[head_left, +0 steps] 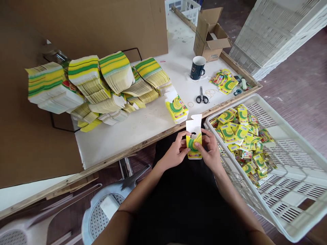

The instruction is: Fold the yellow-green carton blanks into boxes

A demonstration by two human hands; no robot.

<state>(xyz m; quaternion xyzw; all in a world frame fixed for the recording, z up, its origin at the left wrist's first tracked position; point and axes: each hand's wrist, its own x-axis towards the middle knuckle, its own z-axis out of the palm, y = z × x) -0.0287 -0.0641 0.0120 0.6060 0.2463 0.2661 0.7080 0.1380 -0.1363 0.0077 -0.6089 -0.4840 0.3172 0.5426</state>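
Observation:
Both my hands hold one small yellow and green printed carton (194, 141) upright at the table's front edge, its white top flap raised. My left hand (176, 149) pinches the carton's left side with thumb and fingers. On the right side, my right hand (209, 149) grips it, thumb on the front face. A similar carton (176, 107) lies on the table just beyond my hands, its white flaps up. Farther left, stacked bundles of flat cartons (116, 71) with yellow and green stripes lean in rows.
Right of me, a white plastic crate (288, 146) holds many yellow packets (241, 132). On the table (109, 144) are scissors (201, 96), a dark mug (197, 67), loose packets (226, 81) and an open cardboard box (211, 37). Stacked crates (270, 30) stand behind; a plastic stool (102, 207) is below left.

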